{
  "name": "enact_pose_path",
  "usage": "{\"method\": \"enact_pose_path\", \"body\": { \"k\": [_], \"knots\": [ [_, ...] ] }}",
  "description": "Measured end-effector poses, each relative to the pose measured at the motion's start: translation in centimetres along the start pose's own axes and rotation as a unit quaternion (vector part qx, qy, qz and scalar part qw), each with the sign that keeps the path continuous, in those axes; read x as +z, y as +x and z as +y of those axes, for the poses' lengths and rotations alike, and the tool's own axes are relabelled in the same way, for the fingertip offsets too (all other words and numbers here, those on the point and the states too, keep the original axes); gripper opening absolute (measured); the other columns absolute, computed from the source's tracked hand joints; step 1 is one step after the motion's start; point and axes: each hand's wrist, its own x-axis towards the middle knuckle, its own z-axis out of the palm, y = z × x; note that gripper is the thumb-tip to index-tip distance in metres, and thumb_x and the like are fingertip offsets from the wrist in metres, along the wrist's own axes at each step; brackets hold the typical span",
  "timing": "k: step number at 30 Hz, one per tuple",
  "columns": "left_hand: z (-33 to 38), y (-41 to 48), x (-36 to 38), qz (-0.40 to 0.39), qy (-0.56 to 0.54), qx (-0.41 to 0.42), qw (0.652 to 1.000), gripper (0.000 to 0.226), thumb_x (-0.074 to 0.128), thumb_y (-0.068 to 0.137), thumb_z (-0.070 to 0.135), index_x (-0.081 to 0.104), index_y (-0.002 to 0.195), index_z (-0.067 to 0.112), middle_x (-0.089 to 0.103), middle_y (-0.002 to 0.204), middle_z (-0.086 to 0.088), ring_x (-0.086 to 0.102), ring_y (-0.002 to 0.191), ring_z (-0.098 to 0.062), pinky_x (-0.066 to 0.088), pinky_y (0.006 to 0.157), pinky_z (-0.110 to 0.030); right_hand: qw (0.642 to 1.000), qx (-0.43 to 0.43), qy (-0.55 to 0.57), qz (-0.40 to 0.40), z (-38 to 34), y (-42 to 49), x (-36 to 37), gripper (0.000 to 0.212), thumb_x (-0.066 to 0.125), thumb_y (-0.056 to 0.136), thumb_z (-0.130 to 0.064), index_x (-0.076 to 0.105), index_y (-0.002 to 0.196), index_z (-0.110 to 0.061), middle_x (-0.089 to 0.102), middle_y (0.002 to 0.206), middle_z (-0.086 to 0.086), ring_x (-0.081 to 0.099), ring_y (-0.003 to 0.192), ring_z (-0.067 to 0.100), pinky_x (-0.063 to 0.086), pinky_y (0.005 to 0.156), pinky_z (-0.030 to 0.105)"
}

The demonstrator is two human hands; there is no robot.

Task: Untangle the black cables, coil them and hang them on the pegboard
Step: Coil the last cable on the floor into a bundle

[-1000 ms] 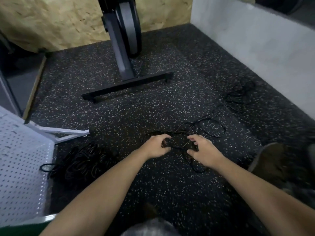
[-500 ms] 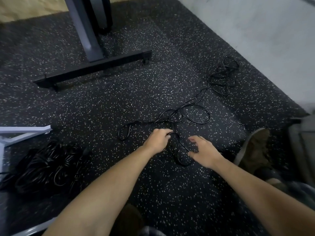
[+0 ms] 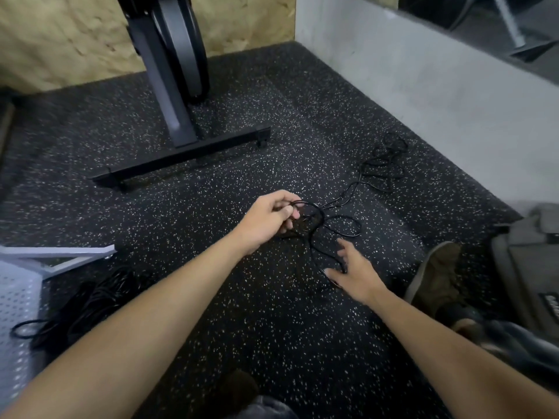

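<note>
The black cable point(image 3: 384, 167) lies on the floor point(image 3: 181, 225), running from loops at the hands forward-right to a tangle by the wall point(image 3: 438, 95). The left hand point(image 3: 269, 219) grips the gathered loops. The right hand point(image 3: 354, 267), fingers spread and holding nothing, sits nearer the loose run.

We have a single wide-angle view, worn on the person's head and looking forward and steeply down at the black white-speckled rubber floor point(image 3: 211, 297) — near enough that the left hand point(image 3: 269, 219) and right hand point(image 3: 354, 273), at the thin black cable point(image 3: 317, 208), sit mid-frame.
</note>
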Motion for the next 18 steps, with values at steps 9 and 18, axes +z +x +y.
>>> {"method": "enact_pose_path", "body": {
  "k": [9, 18],
  "knots": [
    [5.9, -1.6, -2.6, 0.011, -0.193, -0.002, 0.981, 0.027, 0.045, 0.106, -0.002, 0.069, 0.11, 0.011, 0.066, 0.082, 0.001, 0.055, 0.066, -0.01, 0.048, 0.061, -0.027, 0.995, -0.076, -0.06, -0.016, -3.4, 0.7, -1.6, 0.024, 0.063, 0.102, -0.036, 0.063, 0.122, -0.022, 0.058, 0.123, -0.002, 0.056, 0.117, 0.021, 0.046, 0.104, 0.039],
    [1.5, 0.0, -6.3, 0.212, -0.01, -0.016, 0.977, 0.026, 0.046, 0.107, 0.001, 0.067, 0.107, 0.016, 0.074, 0.098, -0.005, 0.067, 0.078, -0.014, 0.054, 0.075, -0.033, 0.996, 0.001, 0.077, -0.043, -1.8, 1.2, -3.9, 0.016, 0.064, 0.103, -0.024, 0.071, 0.105, -0.01, 0.079, 0.094, 0.002, 0.077, 0.089, 0.015, 0.06, 0.09, 0.036]
  ]
}}
